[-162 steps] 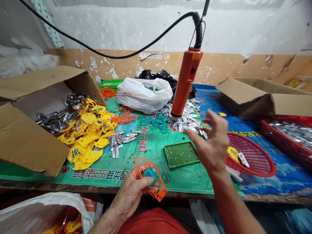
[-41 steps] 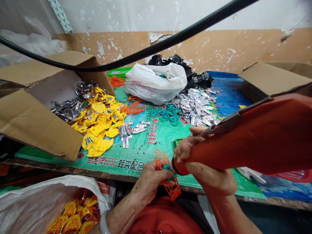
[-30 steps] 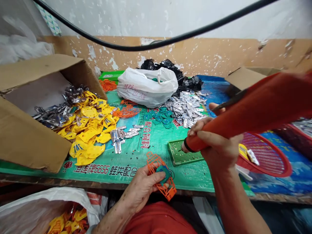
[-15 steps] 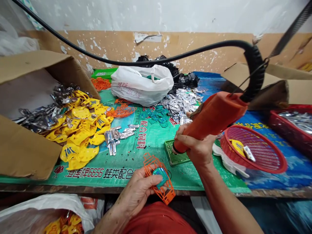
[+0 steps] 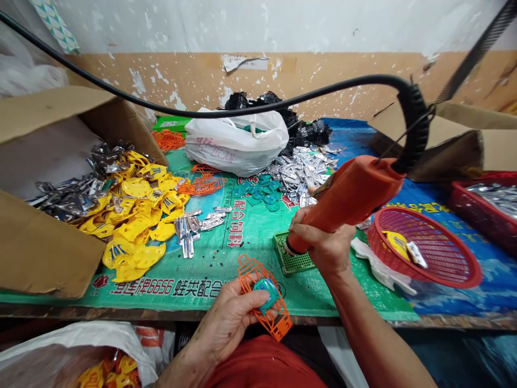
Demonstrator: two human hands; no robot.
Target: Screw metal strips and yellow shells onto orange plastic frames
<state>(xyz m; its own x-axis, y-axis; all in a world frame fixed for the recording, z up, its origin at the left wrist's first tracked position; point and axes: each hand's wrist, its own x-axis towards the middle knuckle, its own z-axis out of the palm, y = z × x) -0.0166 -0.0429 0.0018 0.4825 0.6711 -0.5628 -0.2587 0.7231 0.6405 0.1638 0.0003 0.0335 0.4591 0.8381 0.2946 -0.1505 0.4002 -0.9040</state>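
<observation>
My left hand (image 5: 238,307) pinches an orange plastic frame (image 5: 279,327) with a small teal plastic piece (image 5: 264,291) lying on it, thumb on top of the teal piece. My right hand (image 5: 323,240) is wrapped round a red-orange electric screwdriver (image 5: 355,188), which hangs from a black cable and tilts down to the left. Its tip reaches into a green perforated tray (image 5: 297,264) on the table; what lies at the tip is too small to make out. Teal pieces (image 5: 260,191) and orange frames (image 5: 202,183) lie further back.
At left, a cardboard box (image 5: 48,248) spills yellow plastic parts (image 5: 137,231) and silver pieces. A white plastic bag (image 5: 236,143) stands behind, near silver parts (image 5: 302,167) and black parts (image 5: 311,132). A red basket (image 5: 428,242) stands at right. The black cable (image 5: 173,102) arcs across.
The screwdriver's upper end and its cable have shifted slightly left and down. The view has turned a little. Both hands keep their hold, with the screwdriver's tip still at the green tray.
</observation>
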